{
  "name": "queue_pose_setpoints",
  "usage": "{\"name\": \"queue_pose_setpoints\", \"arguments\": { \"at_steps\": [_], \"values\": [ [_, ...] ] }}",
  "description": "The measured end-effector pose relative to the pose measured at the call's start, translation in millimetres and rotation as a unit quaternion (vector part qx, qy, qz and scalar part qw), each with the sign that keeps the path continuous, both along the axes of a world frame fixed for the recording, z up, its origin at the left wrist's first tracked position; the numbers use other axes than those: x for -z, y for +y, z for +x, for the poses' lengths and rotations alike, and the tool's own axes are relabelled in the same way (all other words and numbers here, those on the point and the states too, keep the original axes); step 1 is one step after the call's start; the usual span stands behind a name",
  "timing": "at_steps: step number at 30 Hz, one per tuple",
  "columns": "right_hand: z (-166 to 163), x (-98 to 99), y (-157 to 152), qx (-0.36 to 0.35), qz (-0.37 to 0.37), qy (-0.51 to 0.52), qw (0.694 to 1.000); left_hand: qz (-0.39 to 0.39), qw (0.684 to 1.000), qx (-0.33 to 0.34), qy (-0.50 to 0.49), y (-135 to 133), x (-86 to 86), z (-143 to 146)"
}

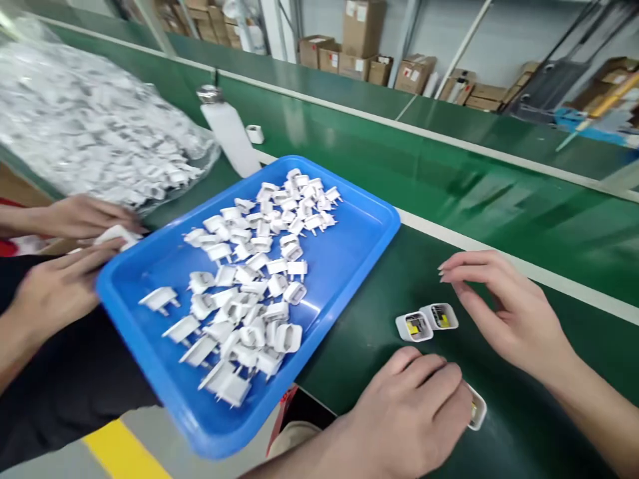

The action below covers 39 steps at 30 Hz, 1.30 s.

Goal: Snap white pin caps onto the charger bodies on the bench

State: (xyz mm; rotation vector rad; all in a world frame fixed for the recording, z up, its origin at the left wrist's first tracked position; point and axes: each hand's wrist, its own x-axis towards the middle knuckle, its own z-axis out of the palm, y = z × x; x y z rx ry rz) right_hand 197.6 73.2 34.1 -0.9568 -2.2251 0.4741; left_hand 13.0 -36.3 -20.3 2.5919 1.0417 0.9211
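Two white charger shells [427, 322] with yellow insides lie side by side on the dark green table [379, 313]. My right hand [504, 309] hovers just to their right with fingers spread, holding nothing. My left hand [417, 409] rests on the table near the front edge, fingers curled over a third white charger shell [477, 407] that pokes out at its right side. A blue tray [349, 259] heaped with several white plug pieces [249, 286] sits to the left, overhanging the table edge.
A co-worker's two hands [64, 253] hold a white part at the tray's left corner. A clear bag of white parts [84, 126] lies at the far left, with a white bottle [230, 133] and a tape roll [255, 134] behind the tray. Beyond these are a green conveyor belt [474, 179] and cardboard boxes [364, 40].
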Motion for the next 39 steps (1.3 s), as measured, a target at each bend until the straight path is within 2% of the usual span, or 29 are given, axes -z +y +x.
{"name": "queue_pose_setpoints", "arguments": {
  "at_steps": [3, 5, 7, 9, 12, 15, 19, 22, 25, 27, 30, 32, 36, 39],
  "values": [
    [-65.8, -17.1, 0.0, -0.153, 0.027, -0.058, 0.986, -0.078, 0.996, 0.046, 0.025, -0.9, -0.8, -4.4],
    [-116.7, -19.2, 2.1, -0.225, 0.031, -0.153, 0.962, -0.107, 0.993, 0.048, 0.016, -1.7, 0.2, -8.2],
    [-161.1, -14.9, 8.2, -0.237, 0.015, -0.243, 0.940, -0.144, 0.989, 0.039, 0.002, -2.6, 1.1, -11.6],
    [-191.4, -7.2, 16.1, -0.236, -0.011, -0.284, 0.929, -0.177, 0.984, 0.027, -0.001, -3.8, 1.4, -13.9],
    [-207.4, 3.8, 24.0, -0.249, -0.036, -0.269, 0.930, -0.179, 0.983, 0.030, 0.015, -5.4, 0.1, -15.3],
    [-197.5, 4.9, 25.2, -0.258, -0.062, -0.226, 0.937, -0.152, 0.987, 0.051, 0.028, -4.8, -1.3, -14.4],
    [-157.2, -13.2, 23.5, -0.244, -0.100, -0.136, 0.955, -0.144, 0.988, 0.052, 0.031, -1.2, 0.6, -10.7],
    [-104.5, -30.5, 13.6, -0.205, -0.184, -0.006, 0.961, -0.172, 0.984, 0.044, -0.002, 0.1, 0.3, -7.7],
    [-42.5, -40.7, -11.7, -0.158, -0.273, 0.137, 0.939, -0.216, 0.974, 0.047, -0.038, 2.5, -1.1, -6.7],
    [-5.9, -41.3, -35.5, -0.105, -0.293, 0.206, 0.928, -0.235, 0.969, 0.050, -0.062, 5.7, 1.1, -6.7],
    [31.8, -30.4, -73.1, -0.016, -0.279, 0.263, 0.924, -0.239, 0.966, 0.052, -0.078, 8.8, 7.1, -5.7],
    [42.3, -15.8, -94.8, 0.025, -0.268, 0.268, 0.925, -0.240, 0.967, 0.051, -0.076, 9.3, 9.3, -4.1],
    [32.1, 16.5, -122.7, 0.072, -0.246, 0.213, 0.943, -0.251, 0.963, 0.043, -0.091, 10.0, 8.5, -0.5],
    [19.3, 30.2, -130.8, 0.058, -0.187, 0.132, 0.972, -0.248, 0.963, 0.028, -0.104, 9.5, 8.0, 1.5]
  ]
}}
